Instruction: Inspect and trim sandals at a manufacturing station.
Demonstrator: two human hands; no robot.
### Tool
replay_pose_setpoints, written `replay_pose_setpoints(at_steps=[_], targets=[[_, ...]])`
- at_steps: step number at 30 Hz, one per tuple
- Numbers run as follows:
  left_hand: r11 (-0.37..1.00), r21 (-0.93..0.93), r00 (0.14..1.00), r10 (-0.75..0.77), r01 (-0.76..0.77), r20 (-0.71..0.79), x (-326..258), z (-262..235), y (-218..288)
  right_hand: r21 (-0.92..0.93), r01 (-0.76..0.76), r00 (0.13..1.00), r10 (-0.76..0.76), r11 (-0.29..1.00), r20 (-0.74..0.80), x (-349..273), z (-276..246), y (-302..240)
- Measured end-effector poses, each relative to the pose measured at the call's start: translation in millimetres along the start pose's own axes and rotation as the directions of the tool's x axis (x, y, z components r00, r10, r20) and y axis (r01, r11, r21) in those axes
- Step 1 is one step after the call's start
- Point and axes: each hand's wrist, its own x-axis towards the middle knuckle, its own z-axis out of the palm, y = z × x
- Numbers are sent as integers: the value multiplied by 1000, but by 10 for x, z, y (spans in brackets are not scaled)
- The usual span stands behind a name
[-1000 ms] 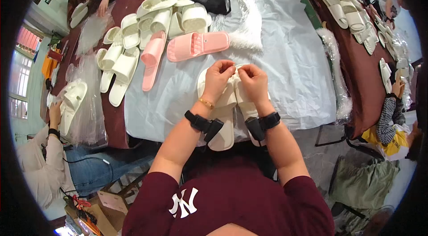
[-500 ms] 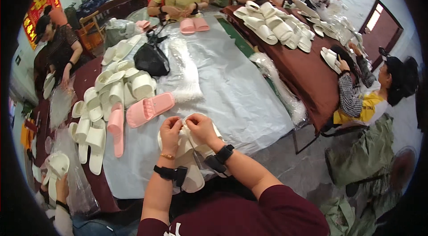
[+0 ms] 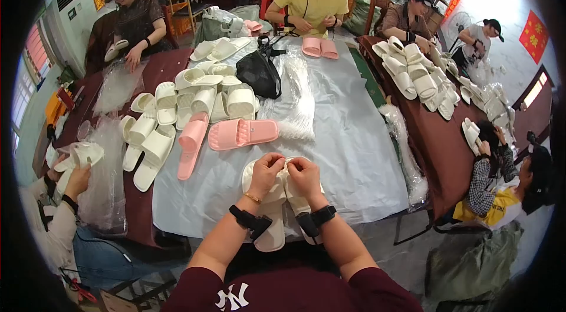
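A pair of white slippers (image 3: 271, 234) lies at the table's near edge, toes pointing away from me, partly covered by my hands and wrists. Just above their straps, my left hand (image 3: 268, 172) and my right hand (image 3: 303, 175) meet fingertip to fingertip. Both are closed in a pinch; whatever lies between the fingers is too small to make out. Beyond them rests a pink slipper (image 3: 259, 131) on its side, with another pink slipper (image 3: 193, 141) left of it. Farther off lies a bundle of thin white strands (image 3: 296, 100).
White slippers (image 3: 156, 147) are heaped on the left, near a black mesh bag (image 3: 259, 70). Clear plastic bags (image 3: 103, 185) lie beside a co-worker's hands (image 3: 76, 179) at lower left. More white slippers (image 3: 415, 73) cover the brown table at right, where other people work.
The whole view has swung, so the table and my hands sit farther right in it. My hands stay pinched above the white slippers. The co-worker in yellow has moved their hands apart.
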Motion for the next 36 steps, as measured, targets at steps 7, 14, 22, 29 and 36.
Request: replay_pose_setpoints(at_steps=[7, 14, 22, 29, 36], targets=[[1000, 6, 1000, 14, -14, -1, -16, -19, -11, 50, -26, 999, 27, 998, -20, -17, 31, 30], [992, 117, 998, 48, -53, 49, -8, -9, -74, 8, -29, 999, 29, 1000, -15, -32, -8, -19], [960, 267, 996, 67, -80, 59, -31, 10, 4, 23, -30, 1000, 30, 999, 2, -30, -40, -33], [967, 243, 994, 54, -75, 91, 0, -22, 6, 100, -12, 1000, 11, 995, 18, -4, -13, 82], [909, 378, 984, 172, -174, 37, -11, -29, 27, 229, -60, 997, 50, 972, 51, -19, -9, 71]])
